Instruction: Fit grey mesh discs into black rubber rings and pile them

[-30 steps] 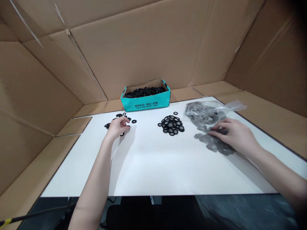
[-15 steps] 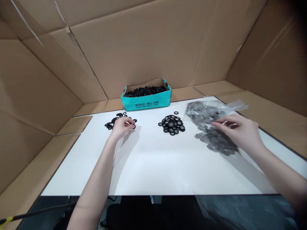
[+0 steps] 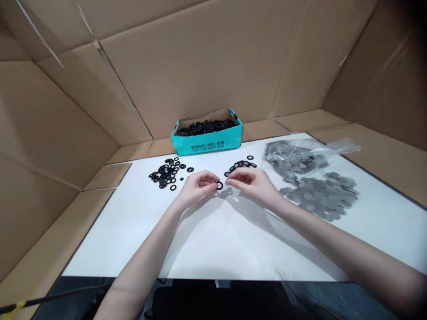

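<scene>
Between thumb and fingertips, my left hand (image 3: pixel 200 186) pinches a black ring (image 3: pixel 221 186) above the white table. My right hand (image 3: pixel 255 181) is closed in a pinch just to the right of that ring, apart from it by a small gap; whatever lies between its fingertips is too small to make out. Behind the right hand, partly covered by it, is a heap of black rings with grey centres (image 3: pixel 240 166). A loose pile of open black rings (image 3: pixel 164 173) lies left of my left hand. Flat grey discs (image 3: pixel 325 195) are spread to the right.
A turquoise box (image 3: pixel 208 141) full of black rings stands at the back. A clear plastic bag (image 3: pixel 293 158) of grey discs lies at the right rear. Cardboard walls (image 3: pixel 213 66) surround the white table (image 3: pixel 200 253) at the back and sides.
My left hand has moved right from the black ring pile, carrying a ring. My right hand has moved left from the grey discs, so both hands now meet near the middle.
</scene>
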The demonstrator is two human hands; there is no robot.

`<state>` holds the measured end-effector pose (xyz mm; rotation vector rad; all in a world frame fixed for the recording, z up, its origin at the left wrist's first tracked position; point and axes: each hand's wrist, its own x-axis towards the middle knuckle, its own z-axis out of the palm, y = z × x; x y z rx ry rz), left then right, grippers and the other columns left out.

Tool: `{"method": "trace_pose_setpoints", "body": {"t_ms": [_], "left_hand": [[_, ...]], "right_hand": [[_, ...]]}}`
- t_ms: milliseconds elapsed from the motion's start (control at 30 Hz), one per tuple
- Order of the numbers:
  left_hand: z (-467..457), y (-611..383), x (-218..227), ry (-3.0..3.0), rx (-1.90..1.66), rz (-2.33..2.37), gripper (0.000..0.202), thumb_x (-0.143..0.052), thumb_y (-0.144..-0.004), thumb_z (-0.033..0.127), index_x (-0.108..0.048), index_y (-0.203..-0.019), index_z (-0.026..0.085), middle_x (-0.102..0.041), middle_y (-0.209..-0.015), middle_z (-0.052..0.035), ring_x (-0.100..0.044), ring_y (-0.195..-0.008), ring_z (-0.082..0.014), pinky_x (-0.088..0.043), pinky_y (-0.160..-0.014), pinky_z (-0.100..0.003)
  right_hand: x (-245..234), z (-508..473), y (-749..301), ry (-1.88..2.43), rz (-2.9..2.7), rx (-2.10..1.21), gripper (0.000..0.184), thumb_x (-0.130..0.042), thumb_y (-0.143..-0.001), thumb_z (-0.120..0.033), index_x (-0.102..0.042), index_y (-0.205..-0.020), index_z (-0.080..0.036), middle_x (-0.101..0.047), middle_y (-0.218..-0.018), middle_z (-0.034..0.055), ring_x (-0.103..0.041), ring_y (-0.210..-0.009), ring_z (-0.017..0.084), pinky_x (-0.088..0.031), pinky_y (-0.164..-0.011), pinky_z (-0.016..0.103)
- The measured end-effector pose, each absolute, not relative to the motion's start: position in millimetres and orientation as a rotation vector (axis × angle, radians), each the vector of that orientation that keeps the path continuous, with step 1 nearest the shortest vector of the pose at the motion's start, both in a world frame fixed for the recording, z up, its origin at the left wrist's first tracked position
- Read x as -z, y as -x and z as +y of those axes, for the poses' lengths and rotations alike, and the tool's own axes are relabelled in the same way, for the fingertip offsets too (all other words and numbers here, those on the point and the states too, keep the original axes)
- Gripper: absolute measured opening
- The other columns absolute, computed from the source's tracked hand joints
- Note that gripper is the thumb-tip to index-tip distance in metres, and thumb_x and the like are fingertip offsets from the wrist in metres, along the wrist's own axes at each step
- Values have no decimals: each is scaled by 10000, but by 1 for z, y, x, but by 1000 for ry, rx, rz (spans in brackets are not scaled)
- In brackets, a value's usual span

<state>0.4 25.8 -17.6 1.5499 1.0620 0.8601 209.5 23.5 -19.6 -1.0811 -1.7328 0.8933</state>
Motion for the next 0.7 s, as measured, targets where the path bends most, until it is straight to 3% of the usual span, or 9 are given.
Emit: {"method": "trace_pose_setpoints", "body": {"t_ms": [233,467,700], "left_hand": [[16,-14,18,-1441,-908,956,391,-825,-700,317,-658,-1011,150,-676,-802,-22,-694,-717,-137,-565,-704,-261],[7,-24,18,-1453,-931,909,336,-807,-736,311,-647,-988,157,-679,-846,-33,-680,-740,-121,-546,-717,-240],[3,-28,20,-1457,-975,918,273,-722,-836,389,-640,-985,175,-648,-859,-30,-641,-791,-122,-544,-756,-250]], "right_hand": [[35,16,-208,1111,-1609,-965,244,-691,-775,-407,-732,-774,-167,-715,-702,52,-577,-615,157,-415,-541,273],[38,13,-213,1084,-1614,-1031,289,-703,-777,-448,-716,-830,-164,-689,-711,46,-590,-608,157,-433,-544,278],[44,13,-215,1037,-1854,-816,265,-594,-883,-362,-662,-695,-188,-627,-779,51,-579,-684,158,-426,-562,267]]}}
